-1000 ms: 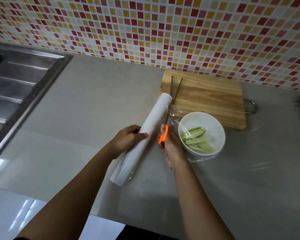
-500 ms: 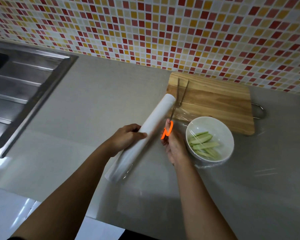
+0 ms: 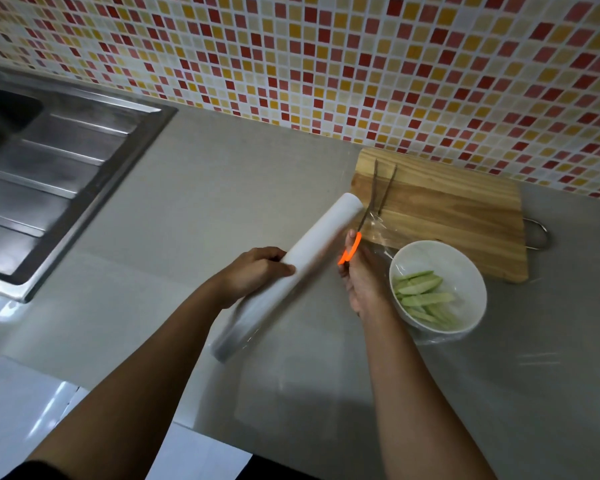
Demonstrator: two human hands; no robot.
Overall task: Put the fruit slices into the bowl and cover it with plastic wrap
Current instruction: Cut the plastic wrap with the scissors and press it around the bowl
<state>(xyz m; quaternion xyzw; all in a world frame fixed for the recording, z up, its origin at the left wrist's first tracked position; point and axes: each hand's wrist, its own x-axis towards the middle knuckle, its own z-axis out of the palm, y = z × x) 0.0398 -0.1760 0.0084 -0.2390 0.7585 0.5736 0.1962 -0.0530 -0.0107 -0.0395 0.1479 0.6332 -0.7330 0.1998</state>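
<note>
A white bowl (image 3: 438, 252) with several pale green fruit slices (image 3: 421, 294) stands on the grey counter, right of my hands. Clear plastic wrap (image 3: 378, 235) stretches from the roll over the bowl, crumpled around its base. My left hand (image 3: 257, 271) grips the white roll of plastic wrap (image 3: 312, 245), which lies slanted above the counter. My right hand (image 3: 362, 284) holds orange-handled scissors (image 3: 351, 251); their blades are spread apart and point away over the film, between the roll and the bowl.
A wooden cutting board (image 3: 458, 216) with a metal handle lies behind the bowl against the mosaic tile wall. A steel sink with drainboard (image 3: 49, 188) takes the counter's left side. The counter's front edge (image 3: 118, 386) runs near my arms.
The view has shifted slightly, so everything sits further right in the frame. My hands hold the roll and scissors much as before; the scissors have edged farther along the film.
</note>
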